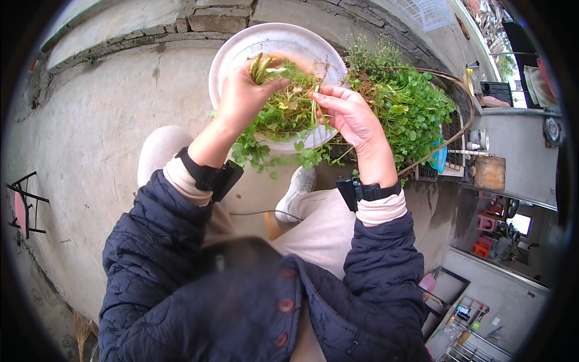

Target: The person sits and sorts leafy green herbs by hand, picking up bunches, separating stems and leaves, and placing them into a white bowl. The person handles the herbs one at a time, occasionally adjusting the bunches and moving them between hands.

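Note:
A bunch of green stems (259,70) is gripped in my left hand (246,90), over the left part of a round white basin (225,50). My right hand (350,111) pinches a thin leafy stem (314,108) between thumb and fingers above the basin's right side. Below both hands, loose leafy greens and thin roots (289,108) lie in the basin, and some leaves (255,149) hang over its near rim. To the right of the basin rises a large heap of leafy green herbs (402,106), partly behind my right hand.
A thin curved brown hoop (468,115) arcs around the heap, with a blue plastic basket (439,156) at its near side. My white shoe (296,192) stands just below the basin. A cable (253,212) crosses the concrete floor. At far left is a folding stool (22,206).

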Demonstrator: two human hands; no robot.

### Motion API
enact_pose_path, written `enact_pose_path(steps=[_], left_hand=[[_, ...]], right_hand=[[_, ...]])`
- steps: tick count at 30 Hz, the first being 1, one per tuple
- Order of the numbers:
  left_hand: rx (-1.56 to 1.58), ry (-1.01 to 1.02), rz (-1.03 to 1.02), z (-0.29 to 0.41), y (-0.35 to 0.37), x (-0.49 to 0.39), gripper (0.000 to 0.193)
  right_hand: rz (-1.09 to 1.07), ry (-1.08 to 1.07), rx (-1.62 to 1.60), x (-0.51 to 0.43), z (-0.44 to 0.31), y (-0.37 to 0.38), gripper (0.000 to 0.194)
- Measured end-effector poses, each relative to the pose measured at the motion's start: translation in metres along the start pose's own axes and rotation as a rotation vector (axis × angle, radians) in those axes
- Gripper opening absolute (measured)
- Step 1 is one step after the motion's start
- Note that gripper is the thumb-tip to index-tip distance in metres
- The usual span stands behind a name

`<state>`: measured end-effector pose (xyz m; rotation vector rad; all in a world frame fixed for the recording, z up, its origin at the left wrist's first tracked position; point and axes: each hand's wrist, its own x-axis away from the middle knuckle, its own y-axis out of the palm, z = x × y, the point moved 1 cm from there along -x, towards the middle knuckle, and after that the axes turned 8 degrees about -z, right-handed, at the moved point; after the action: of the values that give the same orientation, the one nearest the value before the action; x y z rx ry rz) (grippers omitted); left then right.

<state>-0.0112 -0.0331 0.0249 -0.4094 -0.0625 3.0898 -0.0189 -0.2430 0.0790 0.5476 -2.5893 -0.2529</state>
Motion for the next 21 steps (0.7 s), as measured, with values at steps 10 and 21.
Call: enact_pose_path(steps=[10,21], left_hand=[[0.219,-0.267,-0.323,0.025,0.013,0.009,0.023],[0.239,-0.449,-0.395,0.029,0.006,0.008,0.026]], right_hand=[[0.15,-0.149,0.26,-0.005,-0.002,0.02,0.023],[0.181,-0.302,0.508,-0.009,0.002,0.018,0.018]])
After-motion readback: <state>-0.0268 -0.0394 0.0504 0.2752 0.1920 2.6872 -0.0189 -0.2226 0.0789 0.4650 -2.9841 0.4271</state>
